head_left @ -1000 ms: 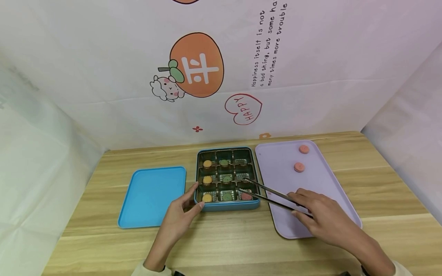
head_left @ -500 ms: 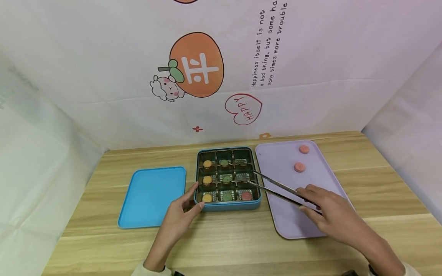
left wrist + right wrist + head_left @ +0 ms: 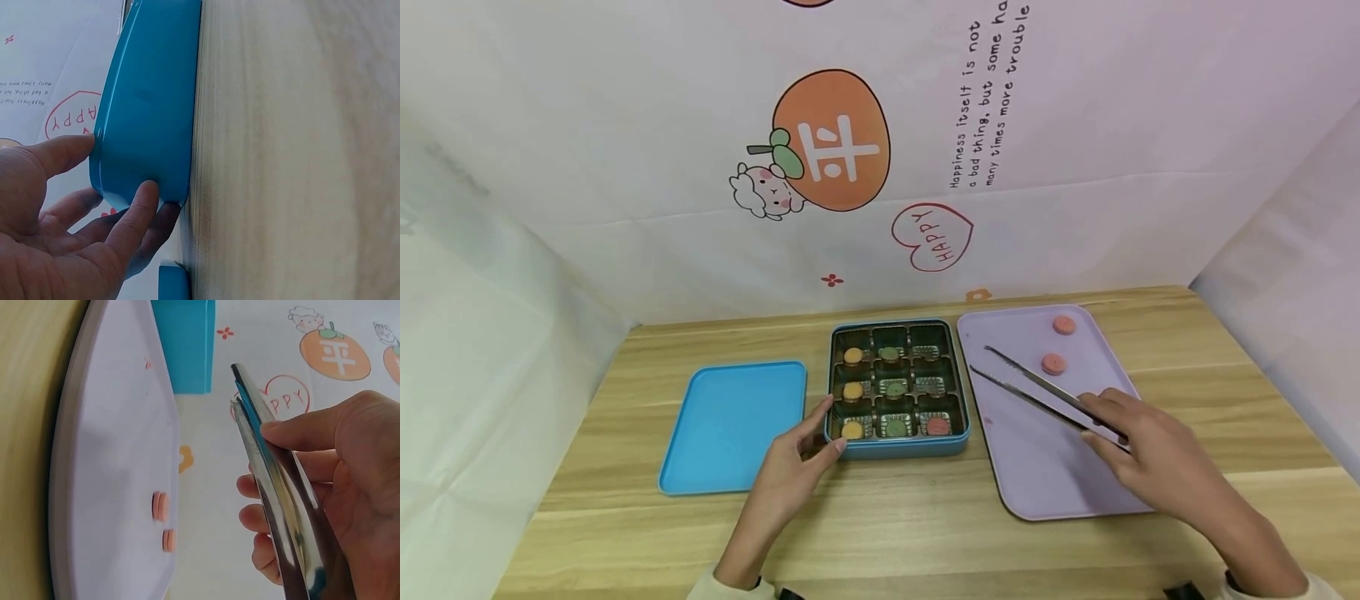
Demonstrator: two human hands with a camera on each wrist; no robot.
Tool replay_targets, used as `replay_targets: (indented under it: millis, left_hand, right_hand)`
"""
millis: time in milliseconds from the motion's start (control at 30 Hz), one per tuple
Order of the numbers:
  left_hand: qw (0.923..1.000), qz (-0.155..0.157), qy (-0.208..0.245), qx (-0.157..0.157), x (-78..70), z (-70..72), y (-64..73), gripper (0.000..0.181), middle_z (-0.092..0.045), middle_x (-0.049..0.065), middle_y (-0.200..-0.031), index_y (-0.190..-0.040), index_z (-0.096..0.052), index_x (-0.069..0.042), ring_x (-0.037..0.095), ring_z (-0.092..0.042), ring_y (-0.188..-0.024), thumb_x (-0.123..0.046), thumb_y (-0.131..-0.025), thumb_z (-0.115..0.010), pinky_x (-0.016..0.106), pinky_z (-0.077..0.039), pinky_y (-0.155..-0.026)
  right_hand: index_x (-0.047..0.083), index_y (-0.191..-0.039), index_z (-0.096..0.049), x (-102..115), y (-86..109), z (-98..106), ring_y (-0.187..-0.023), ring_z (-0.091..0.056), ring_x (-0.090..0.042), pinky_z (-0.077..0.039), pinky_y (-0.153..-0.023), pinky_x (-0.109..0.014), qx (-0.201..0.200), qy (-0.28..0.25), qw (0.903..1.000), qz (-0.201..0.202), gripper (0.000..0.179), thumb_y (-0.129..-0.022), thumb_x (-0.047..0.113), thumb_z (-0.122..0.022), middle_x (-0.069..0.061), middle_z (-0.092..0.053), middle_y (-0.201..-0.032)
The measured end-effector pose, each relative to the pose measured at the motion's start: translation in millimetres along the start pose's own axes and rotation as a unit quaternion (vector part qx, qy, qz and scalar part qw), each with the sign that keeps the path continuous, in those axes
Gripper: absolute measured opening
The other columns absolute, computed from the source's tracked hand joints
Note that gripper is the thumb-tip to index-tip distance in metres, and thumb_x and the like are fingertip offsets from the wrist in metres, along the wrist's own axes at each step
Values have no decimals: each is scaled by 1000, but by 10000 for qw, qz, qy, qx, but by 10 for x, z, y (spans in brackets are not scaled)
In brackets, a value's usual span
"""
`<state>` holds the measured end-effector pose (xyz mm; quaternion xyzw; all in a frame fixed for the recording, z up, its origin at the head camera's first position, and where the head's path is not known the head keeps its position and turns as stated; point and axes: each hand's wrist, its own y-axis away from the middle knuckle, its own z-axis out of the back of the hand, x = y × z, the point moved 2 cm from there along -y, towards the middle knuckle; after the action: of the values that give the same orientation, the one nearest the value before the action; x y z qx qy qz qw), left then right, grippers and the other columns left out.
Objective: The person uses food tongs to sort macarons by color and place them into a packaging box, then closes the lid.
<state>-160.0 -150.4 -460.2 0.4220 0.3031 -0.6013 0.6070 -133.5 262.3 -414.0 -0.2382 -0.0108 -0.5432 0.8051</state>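
My left hand (image 3: 793, 467) holds the near left corner of a blue tin (image 3: 898, 450), thumb on the front and fingers along the side. Its nine-part insert has yellow macarons (image 3: 853, 390) down the left column, green macarons (image 3: 896, 389) down the middle and a pink macaron (image 3: 937, 426) in the front right compartment. My right hand (image 3: 1157, 450) grips metal tongs (image 3: 1037, 392) over the lilac tray (image 3: 1037, 492). Their tips stand slightly apart with nothing between them. Two pink macarons, the nearer macaron (image 3: 1053, 363) and the farther macaron (image 3: 1063, 325), lie on the tray beyond the tongs.
A blue lid (image 3: 733, 425) lies on the wooden table (image 3: 887, 533) left of the tin. Behind the table hangs a white printed cloth (image 3: 700, 275). Small pink crumbs (image 3: 148, 364) dot the tray in the right wrist view.
The right hand has drawn the tongs out of the tin, to the right and over the tray, leaving the pink macaron in its front right compartment. The left hand stays at the tin's corner.
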Motion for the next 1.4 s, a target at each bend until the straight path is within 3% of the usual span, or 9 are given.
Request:
replay_targets:
  millis: [100, 467, 700, 867, 967, 1233, 1400]
  left_hand:
    - [10000, -25, -9, -10, 2, 0, -1, 66, -55, 19, -154, -159, -47, -24, 25, -63, -104, -22, -99, -74, 32, -44, -64]
    - [10000, -67, 38, 11, -10, 10, 25, 64, -55, 21, -154, -159, -49, -24, 26, -65, -111, -25, -100, -74, 34, -46, -71]
    - [10000, -53, 31, 5, -19, 5, 22, 64, -66, 17, -136, -159, -49, -24, 21, -60, -95, -24, -99, -74, 33, -44, -68]
    - [9999, -117, -42, 4, -26, 14, 34, 64, -55, 21, -154, -159, -48, -23, 29, -65, -115, -24, -100, -73, 36, -48, -77]
    - [9999, -121, -77, 2, -27, 14, 37, 64, -48, 21, -160, -159, -48, -23, 37, -61, -131, -25, -100, -73, 44, -54, -88]
    - [9999, -115, -80, -9, -22, 10, 37, 64, -48, 21, -160, -159, -48, -24, 40, -59, -134, -25, -100, -73, 48, -55, -91]
    - [9999, -131, -96, -6, -26, 11, 44, 64, -46, 21, -161, -159, -48, -24, 43, -55, -138, -26, -101, -72, 51, -55, -96]
  right_hand:
    - [2, -120, -75, -61, 17, 8, -68, -40, 3, -34, -56, -24, 3, 143, 9997, -182, 41, -80, 4, -86, 3, -68, -94]
    - [-4, -119, -74, -280, 72, -12, -67, -41, -1, -33, -55, -26, 44, 370, 9979, -531, 41, -81, 5, -85, -9, -72, -101]
    - [-8, -119, -73, -417, 99, -44, -67, -44, -6, -34, -54, -27, 71, 379, 9968, -699, 42, -81, 5, -84, -13, -71, -99]
    - [-11, -118, -72, -505, 120, -74, -70, -52, -16, -39, -56, -35, 99, 444, 9961, -752, 43, -80, 5, -84, -17, -71, -99]
    - [-13, -117, -71, -559, 132, -90, -71, -57, -22, -43, -56, -40, 184, 474, 9954, -811, 42, -80, 4, -83, -20, -70, -98]
    - [-15, -118, -69, -650, 155, -115, -78, -67, -40, -50, -57, -54, 331, 439, 9935, -993, 43, -82, 5, -81, -26, -70, -103]
    - [-14, -118, -70, -668, 168, -127, -81, -68, -44, -51, -58, -56, 328, 427, 9932, -1030, 42, -82, 5, -81, -27, -70, -105]
